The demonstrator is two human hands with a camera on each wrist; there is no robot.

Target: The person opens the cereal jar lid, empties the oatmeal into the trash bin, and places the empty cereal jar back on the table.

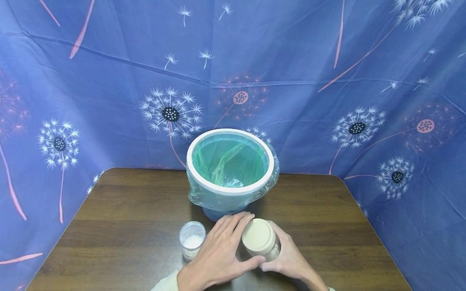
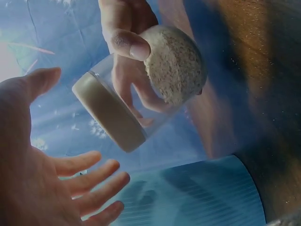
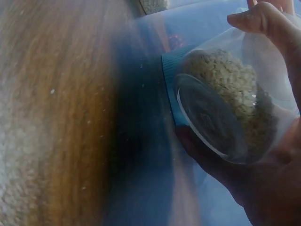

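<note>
My right hand (image 1: 291,255) grips a clear jar (image 3: 221,80) partly filled with pale, oat-like flakes. A beige lid (image 1: 258,234) sits on the jar. In the left wrist view the jar is tilted, with thumb and fingers round its clear wall. My left hand (image 1: 220,252) is beside the lid, fingers spread and bent a little; the left wrist view shows a gap between its fingers and the lid (image 2: 109,112). A small clear container (image 1: 192,238) with white contents stands just left of the left hand, which overlaps its edge in the head view.
Behind the hands stands a blue bin with a white rim (image 1: 230,191) and a green-tinted plastic liner (image 1: 236,161) folded over its outside. Small crumbs lie on the brown wooden table (image 1: 127,226). A blue dandelion-print cloth (image 1: 291,52) hangs around the table's back and sides.
</note>
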